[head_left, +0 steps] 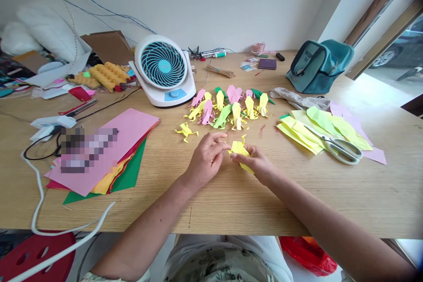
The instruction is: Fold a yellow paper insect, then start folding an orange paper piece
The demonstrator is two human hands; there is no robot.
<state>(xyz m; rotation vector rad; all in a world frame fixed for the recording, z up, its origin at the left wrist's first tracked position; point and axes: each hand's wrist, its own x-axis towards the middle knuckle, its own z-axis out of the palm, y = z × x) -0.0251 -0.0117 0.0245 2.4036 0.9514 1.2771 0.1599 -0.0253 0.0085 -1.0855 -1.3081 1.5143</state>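
A yellow origami frog, with thin legs sticking out, is held just above the table in front of me. My right hand grips its body, thumb on top and fingers beneath. On its other side my left hand is closed, thumb and fingertips pinching at the frog's left edge, probably on a leg. A small yellow folded frog lies alone beyond my left hand. Farther back, several pink, yellow and green folded paper frogs sit in a cluster.
To the right, scissors rest on yellow-green paper pieces. Coloured sheets are stacked at left, below a white fan. A teal bag stands at the back right. A white cable hangs over the front left edge.
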